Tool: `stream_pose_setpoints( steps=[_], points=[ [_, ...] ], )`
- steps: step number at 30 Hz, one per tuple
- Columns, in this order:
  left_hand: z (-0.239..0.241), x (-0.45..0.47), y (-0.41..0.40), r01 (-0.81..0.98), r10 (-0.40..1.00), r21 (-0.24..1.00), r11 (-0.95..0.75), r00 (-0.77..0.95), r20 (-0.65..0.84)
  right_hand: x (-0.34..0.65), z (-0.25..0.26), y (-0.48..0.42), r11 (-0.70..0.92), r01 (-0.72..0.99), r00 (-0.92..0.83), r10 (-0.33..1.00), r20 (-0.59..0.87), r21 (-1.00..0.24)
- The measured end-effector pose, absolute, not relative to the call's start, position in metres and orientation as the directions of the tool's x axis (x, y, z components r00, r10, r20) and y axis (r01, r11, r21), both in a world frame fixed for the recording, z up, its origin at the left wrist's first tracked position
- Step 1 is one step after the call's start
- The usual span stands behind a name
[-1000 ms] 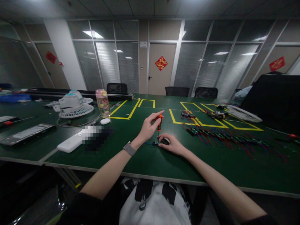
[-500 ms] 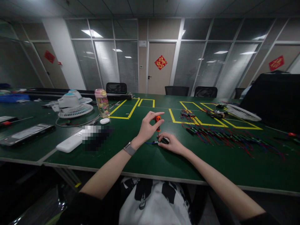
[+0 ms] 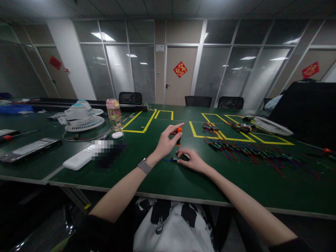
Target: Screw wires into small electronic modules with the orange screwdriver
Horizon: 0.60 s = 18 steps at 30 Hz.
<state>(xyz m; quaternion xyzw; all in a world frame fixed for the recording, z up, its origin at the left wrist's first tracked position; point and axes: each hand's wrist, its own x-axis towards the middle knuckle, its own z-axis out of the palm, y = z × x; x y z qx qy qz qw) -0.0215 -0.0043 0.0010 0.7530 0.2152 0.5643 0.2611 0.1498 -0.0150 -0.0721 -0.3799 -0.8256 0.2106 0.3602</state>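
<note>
My left hand [image 3: 168, 139] is closed on the orange and black handle of a small screwdriver [image 3: 179, 140], its index finger stretched out past the top. The screwdriver stands nearly upright, shaft down. Its tip meets a small dark piece at the fingers of my right hand [image 3: 193, 161]. That hand rests on the table, thumb and fingers pinching a small circuit board [image 3: 175, 159] with a black part beside it. A blue wire runs out to the left of the board. The exact point under the tip is too small to make out.
On the green table [image 3: 147, 178] are several wired circuit boards [image 3: 252, 154] at right and a white fan part [image 3: 273, 126] behind them. To the left lie a white device [image 3: 78, 159], a pink-lidded bottle [image 3: 114, 115], a white fan [image 3: 84, 120] and a hard drive [image 3: 31, 150].
The screwdriver's handle has turned and tilted slightly to the right in my left hand, with its top a little higher. My right hand stays in place on the board.
</note>
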Motion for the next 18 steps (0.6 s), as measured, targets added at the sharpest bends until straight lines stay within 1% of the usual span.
stream_pose_setpoints(
  steps=[6,11,15,18],
  points=[
    [0.0022,-0.0213,-0.0062,-0.058,0.668,0.712,-0.699,0.301,0.680,0.1505,-0.0724,-0.0145,0.623,0.468,-0.456,0.778,0.433,-0.626],
    [0.0024,-0.0222,-0.0061,-0.001,0.661,0.678,-0.735,0.225,0.716,0.1507,-0.0725,-0.0145,0.631,0.460,-0.461,0.771,0.440,-0.624],
    [0.0022,-0.0226,-0.0052,-0.039,0.681,0.708,-0.706,0.238,0.692,0.1500,-0.0711,-0.0155,0.625,0.470,-0.456,0.777,0.435,-0.623],
    [0.0025,-0.0224,-0.0054,-0.054,0.674,0.706,-0.706,0.254,0.693,0.1497,-0.0711,-0.0154,0.624,0.477,-0.455,0.778,0.433,-0.620]
  ],
)
